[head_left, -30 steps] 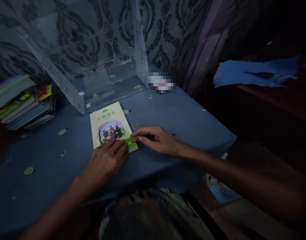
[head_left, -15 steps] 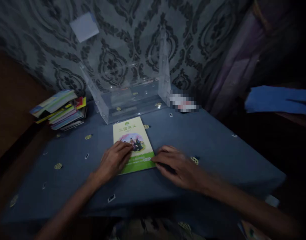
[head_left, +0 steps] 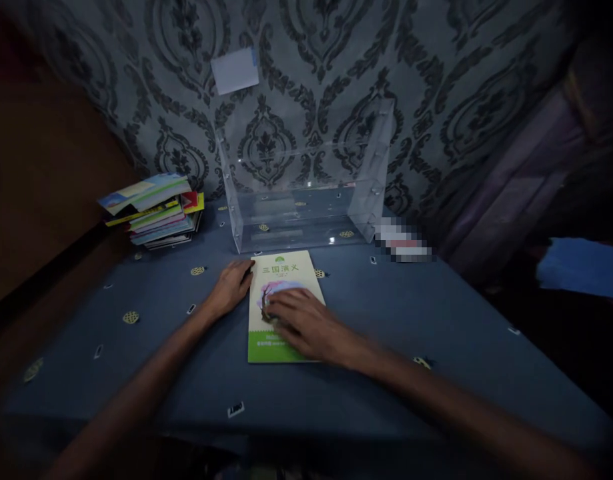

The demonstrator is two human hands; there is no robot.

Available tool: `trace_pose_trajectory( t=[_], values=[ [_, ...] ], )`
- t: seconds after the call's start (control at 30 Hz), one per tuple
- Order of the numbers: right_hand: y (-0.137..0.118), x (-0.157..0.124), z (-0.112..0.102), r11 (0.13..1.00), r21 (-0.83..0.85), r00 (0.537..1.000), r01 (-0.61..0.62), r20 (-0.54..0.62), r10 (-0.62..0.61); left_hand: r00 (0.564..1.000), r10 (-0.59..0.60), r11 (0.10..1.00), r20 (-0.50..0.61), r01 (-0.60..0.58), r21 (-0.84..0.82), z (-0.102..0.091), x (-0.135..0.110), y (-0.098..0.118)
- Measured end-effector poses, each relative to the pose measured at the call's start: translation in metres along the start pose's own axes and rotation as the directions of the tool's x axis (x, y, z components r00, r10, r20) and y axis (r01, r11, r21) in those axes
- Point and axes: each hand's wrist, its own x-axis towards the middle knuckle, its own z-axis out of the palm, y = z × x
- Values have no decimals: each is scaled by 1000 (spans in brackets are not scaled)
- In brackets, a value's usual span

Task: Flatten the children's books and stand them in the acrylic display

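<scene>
A cream and green paperback book [head_left: 286, 273] lies flat on the blue tablecloth, cover up, with a round picture in its middle. My left hand [head_left: 232, 288] rests at the book's upper left edge, fingertips touching that side, fingers extended. Across the cover lies my right hand [head_left: 309, 323], its fingers stretched out over the picture and hiding part of it. Just behind the book stands a clear acrylic rack [head_left: 303, 237] with tall side panels and nothing on its lower shelf.
A leaning stack of books [head_left: 159, 210] sits at the table's back left. Right of the rack is a blurred-out white item [head_left: 403, 241]. The patterned wall [head_left: 316, 40] carries a white card [head_left: 235, 71]. Blue cloth [head_left: 581, 267] shows at far right, beyond the table's edge [head_left: 531, 350].
My right hand has moved from the book's right edge onto its cover. My left hand has slid off the cover to the upper left edge. The view has shifted, and the book sits straighter.
</scene>
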Motion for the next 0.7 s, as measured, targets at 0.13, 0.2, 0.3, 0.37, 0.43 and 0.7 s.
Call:
trace_pose_trajectory(
  t=[0.13,0.2,0.3,0.37,0.43,0.7],
  values=[
    [42,15,13,941,-119,939,-316,-183,292,998,-54,995,-27,51,-84,7,-2,-1],
    [60,15,20,925,-107,913,-365,-235,334,993,-118,955,-27,106,-277,9,0,-1],
    [75,11,30,937,-70,905,-342,-291,309,958,-284,682,32,226,-695,8,3,3],
    [78,9,34,946,-43,900,-321,-325,291,900,-410,400,146,322,-858,7,4,9],
    [79,7,36,951,-12,892,-309,-352,285,835,-465,166,295,410,-897,7,3,17],
    [78,3,32,923,122,846,-364,-370,383,785,-467,-144,407,387,-911,16,1,36]
  ],
)
